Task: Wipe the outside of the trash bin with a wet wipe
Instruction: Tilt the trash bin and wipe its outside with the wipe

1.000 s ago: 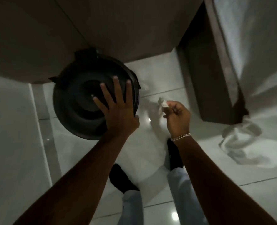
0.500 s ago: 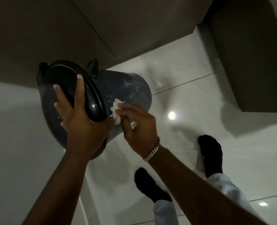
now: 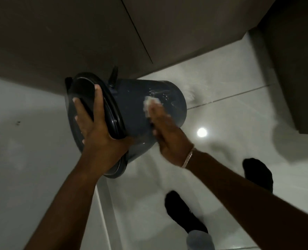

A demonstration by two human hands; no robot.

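Observation:
The dark blue trash bin (image 3: 131, 103) is tipped on its side, its black lid (image 3: 85, 98) facing left and its base pointing right. My left hand (image 3: 97, 130) grips the lid rim, with fingers spread over the lid. My right hand (image 3: 167, 134) lies flat against the bin's side wall and presses the white wet wipe (image 3: 149, 103) under its fingertips. Wet streaks show on the wall beyond the wipe. A black handle (image 3: 113, 74) sticks up near the rim.
A brown cabinet front (image 3: 95, 33) stands right behind the bin, and another dark cabinet (image 3: 294, 69) is at the right. The floor is glossy white tile (image 3: 231, 78). My feet in black socks (image 3: 184, 213) stand at the lower right.
The bin went from upright to tipped on its side under my left hand. My right hand brought the wipe onto the side wall and slid it toward the base.

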